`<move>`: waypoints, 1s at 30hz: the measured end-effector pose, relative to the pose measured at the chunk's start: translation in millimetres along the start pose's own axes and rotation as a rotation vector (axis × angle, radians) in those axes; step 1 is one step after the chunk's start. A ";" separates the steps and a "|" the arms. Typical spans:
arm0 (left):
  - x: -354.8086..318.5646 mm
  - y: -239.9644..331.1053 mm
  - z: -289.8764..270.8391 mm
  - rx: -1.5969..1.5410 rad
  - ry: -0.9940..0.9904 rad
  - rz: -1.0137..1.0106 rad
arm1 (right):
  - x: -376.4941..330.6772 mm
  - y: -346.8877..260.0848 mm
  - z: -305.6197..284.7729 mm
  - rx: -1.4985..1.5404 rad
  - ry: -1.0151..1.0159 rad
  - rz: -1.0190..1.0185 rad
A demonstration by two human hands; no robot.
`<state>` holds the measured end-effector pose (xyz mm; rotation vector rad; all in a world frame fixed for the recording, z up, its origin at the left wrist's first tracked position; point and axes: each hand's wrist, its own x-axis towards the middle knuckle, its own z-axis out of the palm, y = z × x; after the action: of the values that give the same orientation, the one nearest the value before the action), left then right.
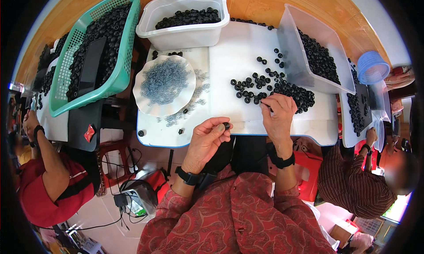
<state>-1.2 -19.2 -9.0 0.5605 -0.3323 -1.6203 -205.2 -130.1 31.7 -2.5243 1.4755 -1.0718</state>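
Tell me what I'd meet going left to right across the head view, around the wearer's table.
Green plastic basket → scalloped white plate → wearer's left hand, holding a small black piece → wearer's right hand → translucent plastic bin → light-blue plastic basket.

No lettering, label, number or sign can be read anywhere in the view.

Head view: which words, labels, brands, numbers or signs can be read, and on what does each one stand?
No text can be read.
Red packet: any marks are too small to read.
White tub: none visible.
Black piece in the left hand: none legible.
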 end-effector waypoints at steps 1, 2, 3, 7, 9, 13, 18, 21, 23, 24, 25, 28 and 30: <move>0.2 0.0 -0.4 -0.016 -0.007 0.000 | 1.7 -0.4 -0.7 0.000 0.000 -0.001; -0.1 0.1 -0.2 -0.017 -0.007 0.002 | 4.1 -1.3 -1.7 -0.014 0.015 0.004; -0.4 0.4 0.4 0.002 0.002 -0.002 | 6.8 -1.7 -1.7 -0.028 0.032 0.010; -0.8 -0.6 -0.5 0.022 0.002 -0.007 | 20.3 0.3 11.6 0.094 0.042 0.039; -1.3 -0.4 -0.6 0.022 0.006 -0.009 | 28.0 -2.0 18.7 0.128 -0.022 0.109; -1.9 0.5 0.4 0.018 0.009 -0.008 | 40.6 -2.4 25.4 0.006 -0.086 0.109; -1.4 1.1 0.5 0.017 0.004 -0.007 | 48.4 -4.2 28.6 -0.106 -0.191 0.126; -1.5 1.7 0.7 0.017 0.001 -0.006 | 50.0 -6.7 29.5 -0.091 -0.216 0.123; -1.3 2.0 2.1 0.018 0.001 -0.008 | 50.8 -6.3 28.5 -0.115 -0.229 0.128; -1.2 2.3 2.1 0.014 -0.001 -0.008 | 51.0 -6.2 29.1 -0.133 -0.242 0.131; -1.1 2.4 2.2 0.010 -0.003 -0.009 | 51.1 -5.9 29.0 -0.132 -0.243 0.129; -2.0 2.1 0.4 0.013 -0.008 0.000 | 50.1 -5.5 29.7 -0.077 -0.247 0.132; -2.8 3.1 0.5 0.013 -0.005 0.000 | 48.0 -5.8 28.8 -0.002 -0.212 0.153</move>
<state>1.3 -16.9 -6.6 0.5662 -0.3470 -1.6212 -169.3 -173.0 37.9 -2.3914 1.5789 -0.7560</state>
